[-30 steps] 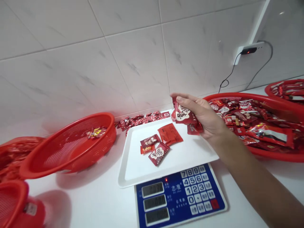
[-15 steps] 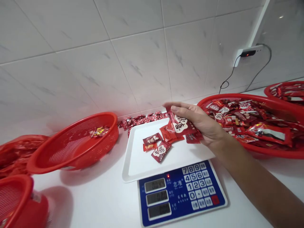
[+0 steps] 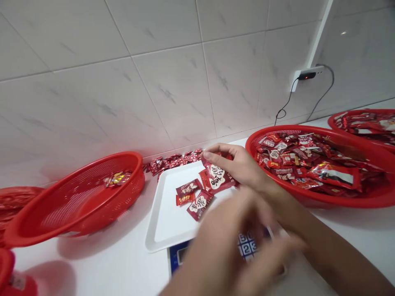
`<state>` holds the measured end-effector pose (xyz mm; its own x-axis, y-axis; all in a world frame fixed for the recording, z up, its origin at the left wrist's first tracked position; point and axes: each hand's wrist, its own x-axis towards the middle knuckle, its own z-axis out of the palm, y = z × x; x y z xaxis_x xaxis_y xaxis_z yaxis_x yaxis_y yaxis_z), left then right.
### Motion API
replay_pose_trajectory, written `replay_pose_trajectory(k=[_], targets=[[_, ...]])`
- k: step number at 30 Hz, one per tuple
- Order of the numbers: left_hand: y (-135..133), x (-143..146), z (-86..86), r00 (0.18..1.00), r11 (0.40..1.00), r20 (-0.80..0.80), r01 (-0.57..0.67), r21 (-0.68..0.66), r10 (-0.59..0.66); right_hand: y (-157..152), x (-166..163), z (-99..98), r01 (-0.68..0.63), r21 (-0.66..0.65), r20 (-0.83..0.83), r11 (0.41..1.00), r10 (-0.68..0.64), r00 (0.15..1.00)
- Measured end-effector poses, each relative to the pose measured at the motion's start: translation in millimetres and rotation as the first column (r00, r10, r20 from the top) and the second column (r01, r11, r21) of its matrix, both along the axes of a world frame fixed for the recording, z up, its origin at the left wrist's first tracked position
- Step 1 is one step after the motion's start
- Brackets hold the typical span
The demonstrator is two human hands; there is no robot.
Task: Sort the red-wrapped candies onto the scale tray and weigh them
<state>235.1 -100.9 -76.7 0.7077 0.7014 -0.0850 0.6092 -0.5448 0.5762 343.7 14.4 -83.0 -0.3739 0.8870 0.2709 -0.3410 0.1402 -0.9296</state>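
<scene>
**Second hand coming in over the scale**

Through the head camera, I am watching the left hand (image 3: 237,246) swinging into the near foreground, where a half second ago only the right hand (image 3: 239,166) was showing. The right hand is gripping a maroon packet (image 3: 217,177) between thumb and fingers, and it is now holding that packet lower and further left over the white tray (image 3: 165,222), covering most of the red packet (image 3: 204,179) lying there. The left hand is blurring badly, so I cannot tell whether its fingers are holding anything.

For the work in hand, I am judging this as a turn from one-handed to two-handed handling. It is also costing me a view: the left hand is hiding most of the blue scale (image 3: 174,263), readouts included, and I am seeing only part of the keypad.

Left of the gripped packet, two more maroon wrappers (image 3: 200,204) are lying on the tray with a small orange-red one (image 3: 184,199) beside them. To the right, a full red basket (image 3: 304,200) is standing near the right forearm. To the left, another basket (image 3: 88,226) is holding a gold-wrapped sweet (image 3: 119,179). Along the far wall, small red packets (image 3: 173,161) are lying in a row behind the tray.
</scene>
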Motion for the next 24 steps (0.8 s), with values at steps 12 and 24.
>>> replay_pose_trajectory(k=[12, 24], targets=[[38.4, -58.5, 16.9, 0.839, 0.691, 0.439, -0.526, 0.496, 0.323, -2.9, 8.0, 4.2, -0.115, -0.001, 0.202, 0.993, 0.113, 0.973], [60.4, -78.6, 13.4, 0.702, 0.88, 0.54, -0.434, -0.193, 0.464, -3.6, 12.8, 9.0, -0.114, 0.158, 0.524, 0.981, 0.014, 0.852]])
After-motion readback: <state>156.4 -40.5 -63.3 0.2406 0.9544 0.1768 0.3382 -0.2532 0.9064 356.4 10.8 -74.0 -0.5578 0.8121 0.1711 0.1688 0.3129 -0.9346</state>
